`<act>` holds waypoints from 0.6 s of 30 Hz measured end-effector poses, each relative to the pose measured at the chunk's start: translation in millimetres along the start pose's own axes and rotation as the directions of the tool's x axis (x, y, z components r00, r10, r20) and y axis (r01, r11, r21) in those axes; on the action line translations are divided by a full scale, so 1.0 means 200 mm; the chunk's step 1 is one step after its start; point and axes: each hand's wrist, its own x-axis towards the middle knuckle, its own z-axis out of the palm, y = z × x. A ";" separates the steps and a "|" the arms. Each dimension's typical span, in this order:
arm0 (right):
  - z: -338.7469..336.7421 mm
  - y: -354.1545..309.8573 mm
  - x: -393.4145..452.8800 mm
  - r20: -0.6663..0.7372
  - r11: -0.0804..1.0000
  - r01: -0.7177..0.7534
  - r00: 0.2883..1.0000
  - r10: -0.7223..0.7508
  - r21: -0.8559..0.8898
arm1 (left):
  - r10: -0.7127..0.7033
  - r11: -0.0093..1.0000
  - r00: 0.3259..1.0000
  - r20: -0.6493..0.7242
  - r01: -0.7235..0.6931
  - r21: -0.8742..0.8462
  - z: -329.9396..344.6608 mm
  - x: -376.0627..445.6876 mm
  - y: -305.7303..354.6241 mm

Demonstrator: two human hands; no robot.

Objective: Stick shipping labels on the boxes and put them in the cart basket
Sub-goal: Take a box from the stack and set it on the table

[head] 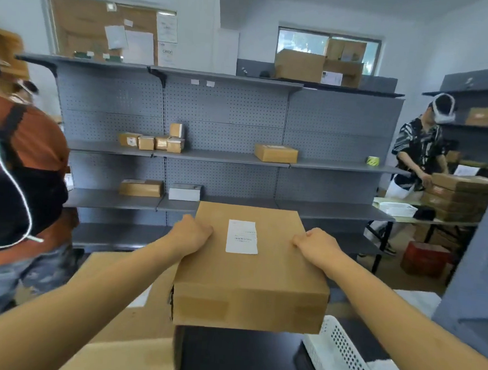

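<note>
From the head camera, a brown box (251, 269) is held up in front of the chest, clear of the dark table (239, 358) below it; a white label (242, 236) already sits flat on its top face, so the sticking step looks done for this box; what seems left is carrying it to the cart basket, which I cannot pick out with certainty. The left hand (188, 234) grips the box's left top edge, its fingers curled together over the cardboard; the right hand (318, 246) grips the right top edge the same way, fingers bent and pressed on the top.

Around it: a white perforated basket (340, 362) lies low at the right, just beside the table, and may or may not be the target; more flat cardboard (130, 307) lies under the left forearm; grey shelves (224, 154) ahead carry several small parcels (153, 142). A person in an orange shirt (21, 169) stands close at the left, and another person (418, 156) works at a stack of cartons (461, 197) at the far right; the nearer one could crowd any swing of the box leftward, I judge.
</note>
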 end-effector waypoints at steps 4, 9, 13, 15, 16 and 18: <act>-0.11 0.22 0.06 0.039 1.000 0.005 0.999 -0.004 -0.022 | -0.079 0.997 0.997 -0.019 0.079 -0.004 0.25 -0.04 0.08; -0.13 0.43 0.12 0.121 1.000 -0.011 0.993 0.008 0.023 | -0.160 0.987 0.986 -0.046 0.161 0.019 0.47 -0.10 0.08; -0.07 0.55 0.15 0.174 0.999 -0.010 0.985 0.017 -0.044 | -0.203 0.979 0.979 -0.021 0.204 0.008 0.59 -0.12 0.00; -0.02 0.60 0.17 0.189 0.999 -0.031 0.981 0.038 -0.037 | -0.223 0.975 0.975 0.007 0.223 -0.016 0.66 -0.11 -0.05; 0.01 0.63 0.17 0.193 0.998 -0.045 0.980 0.050 -0.033 | -0.244 0.970 0.970 0.008 0.244 -0.014 0.70 -0.10 -0.07; 0.08 0.69 0.18 0.210 0.997 -0.071 0.975 0.074 -0.019 | -0.287 0.958 0.958 -0.010 0.287 0.006 0.77 -0.09 -0.11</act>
